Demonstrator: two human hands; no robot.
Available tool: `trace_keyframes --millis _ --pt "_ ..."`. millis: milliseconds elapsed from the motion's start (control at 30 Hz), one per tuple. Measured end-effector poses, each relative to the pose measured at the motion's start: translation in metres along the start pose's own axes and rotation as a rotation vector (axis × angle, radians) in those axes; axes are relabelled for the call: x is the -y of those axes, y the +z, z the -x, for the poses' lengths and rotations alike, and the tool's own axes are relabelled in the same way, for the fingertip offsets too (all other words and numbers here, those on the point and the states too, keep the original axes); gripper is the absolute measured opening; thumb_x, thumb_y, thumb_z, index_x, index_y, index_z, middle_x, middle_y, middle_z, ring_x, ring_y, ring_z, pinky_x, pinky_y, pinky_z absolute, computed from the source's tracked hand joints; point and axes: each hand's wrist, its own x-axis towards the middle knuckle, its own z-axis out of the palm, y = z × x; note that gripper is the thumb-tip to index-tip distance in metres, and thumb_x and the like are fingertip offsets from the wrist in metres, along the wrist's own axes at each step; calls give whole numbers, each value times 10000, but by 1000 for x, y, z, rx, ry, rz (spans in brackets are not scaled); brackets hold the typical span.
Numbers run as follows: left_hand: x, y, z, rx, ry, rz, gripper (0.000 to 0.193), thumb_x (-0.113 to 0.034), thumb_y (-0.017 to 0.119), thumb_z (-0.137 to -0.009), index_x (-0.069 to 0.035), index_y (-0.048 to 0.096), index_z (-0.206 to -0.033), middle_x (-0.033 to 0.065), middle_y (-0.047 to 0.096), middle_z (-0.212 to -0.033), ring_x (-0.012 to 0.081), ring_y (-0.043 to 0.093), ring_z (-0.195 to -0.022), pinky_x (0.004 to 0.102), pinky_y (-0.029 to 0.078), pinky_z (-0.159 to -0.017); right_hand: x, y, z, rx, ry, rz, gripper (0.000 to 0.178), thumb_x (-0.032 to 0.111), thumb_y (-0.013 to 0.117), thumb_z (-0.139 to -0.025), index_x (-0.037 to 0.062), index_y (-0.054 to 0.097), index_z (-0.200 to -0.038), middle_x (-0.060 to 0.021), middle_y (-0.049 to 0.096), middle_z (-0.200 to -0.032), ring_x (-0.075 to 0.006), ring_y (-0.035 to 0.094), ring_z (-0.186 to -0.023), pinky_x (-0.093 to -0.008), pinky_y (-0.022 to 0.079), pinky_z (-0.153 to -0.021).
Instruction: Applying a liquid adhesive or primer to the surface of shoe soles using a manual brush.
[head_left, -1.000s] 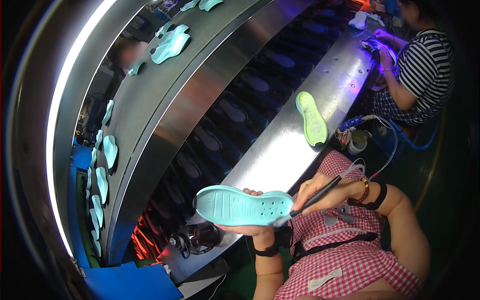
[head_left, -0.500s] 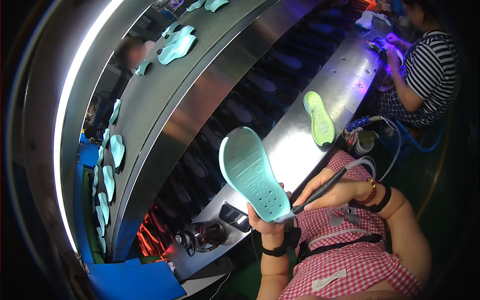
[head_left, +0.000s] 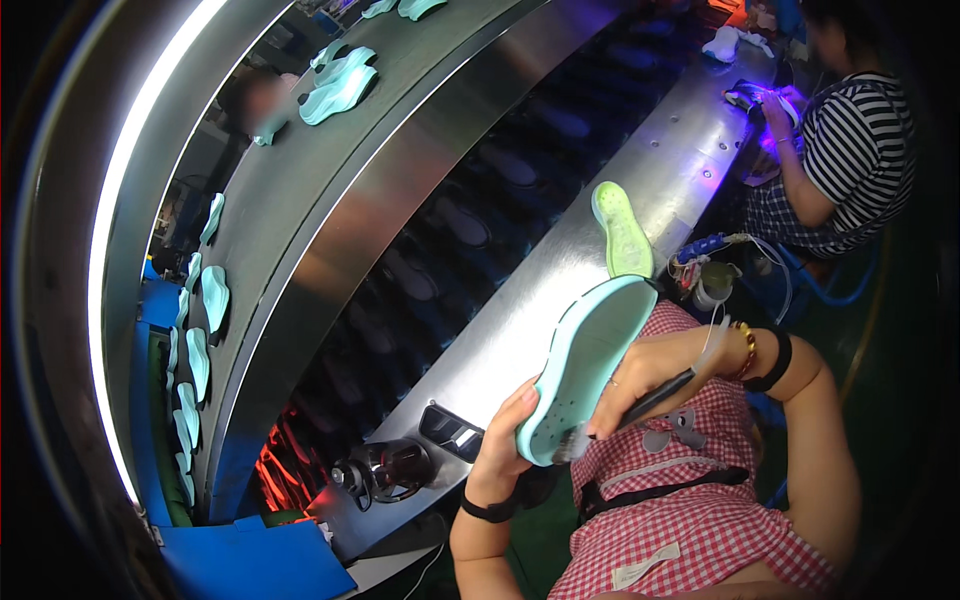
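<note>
Right hand [head_left: 665, 362] had fingers closed round a black brush [head_left: 660, 396], bristles at the holed end of the blue sole [head_left: 598, 335], left of those fingers. Left hand [head_left: 502, 438] gripped the sole's left edge, nearer that end; long axis ran up and right from its fingers. Green sole [head_left: 624, 232] lay beyond both hands, on the bench [head_left: 520, 318].

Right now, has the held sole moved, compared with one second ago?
Yes. Against the green sole, the held sole has swung up and rightward in view; its wide end overlaps the green sole's lower end.
</note>
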Motion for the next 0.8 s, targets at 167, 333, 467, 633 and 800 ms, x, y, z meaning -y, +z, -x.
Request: trace_keyframes --millis 167,333,467,633,800 --pt "-4 -5 11 -49 -145 68 549 -319 487 -848 70 400 -1225 160 544 -1099 218 560 -956 324 449 -833 6 -12 11 -101 8 38 185 49 599 -772 -1 615 -950 -152 623 -1000 -260 603 -944 -316 479 -794" --pt "-5 -18 23 -28 -159 17 577 -331 499 -833 71 388 -1231 175 535 -1117 246 569 -942 338 466 -818 8 -11 20 2 103 28 209 48 608 -771 10 618 -977 -150 622 -1009 -261 604 -949 -313 477 -811" --pt "-4 -22 39 -147 -65 -18 705 -429 527 -754 80 390 -1221 189 555 -1045 252 592 -868 357 502 -737 1 -7 22 -262 -31 15 228 37 601 -783 9 611 -1009 -151 613 -1033 -250 596 -973 -309 483 -841" --pt "-6 -29 42 -105 135 113 763 -543 463 -765 59 402 -1230 193 530 -1124 310 550 -983 409 453 -847 11 6 25 -247 -24 110 193 64 658 -743 32 646 -933 -105 651 -937 -211 633 -854 -292 501 -768" --pt "33 -22 -11 -240 443 442 761 -664 269 -815 -82 359 -1297 127 425 -1284 359 439 -1129 548 333 -941 -9 24 10 -532 128 95 223 80 710 -676 30 670 -890 -118 651 -831 -145 609 -784 -244 479 -669"
